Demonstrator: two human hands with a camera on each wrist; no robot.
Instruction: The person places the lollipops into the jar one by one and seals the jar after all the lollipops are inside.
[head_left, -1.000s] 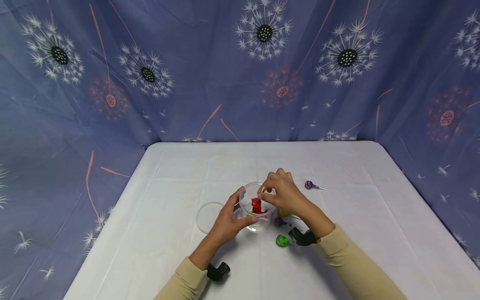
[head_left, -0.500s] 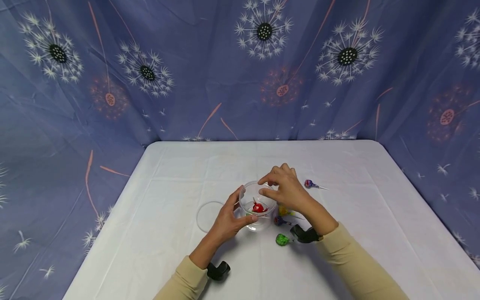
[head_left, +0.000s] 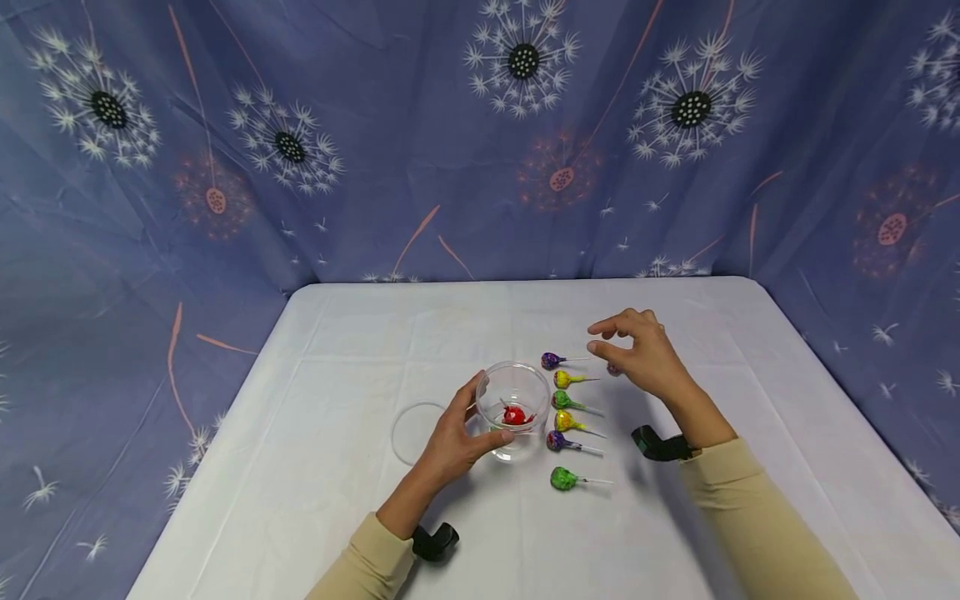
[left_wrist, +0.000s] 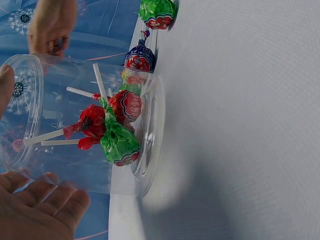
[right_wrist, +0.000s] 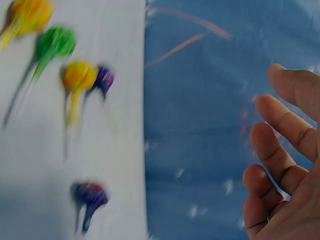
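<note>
My left hand [head_left: 453, 446] holds a clear plastic jar [head_left: 513, 451], thumb on the near side and fingers on the far side. The jar stands upright on the table. Inside lie several wrapped lollipops; the left wrist view shows red lollipops [left_wrist: 92, 121] and a green lollipop [left_wrist: 120, 142], with white sticks pointing various ways. My right hand [head_left: 641, 354] is raised to the right of the jar, thumb and fingers apart, holding nothing. Beneath it, a purple lollipop [head_left: 613, 369] is mostly hidden in the head view but shows in the right wrist view.
Right of the jar, several lollipops lie in a column, sticks pointing right: a far purple lollipop [head_left: 551, 361], a green lollipop [head_left: 561, 400], a near green lollipop [head_left: 562, 479] and others. Left of the jar lies a round, pale-rimmed lid [head_left: 393, 433]. A patterned curtain [head_left: 420, 150] hangs behind the white table [head_left: 337, 492].
The right hand released a red lollipop, which dropped into the jar, then withdrew to the right over the table, uncovering the column of lollipops. The left hand stays on the jar.
</note>
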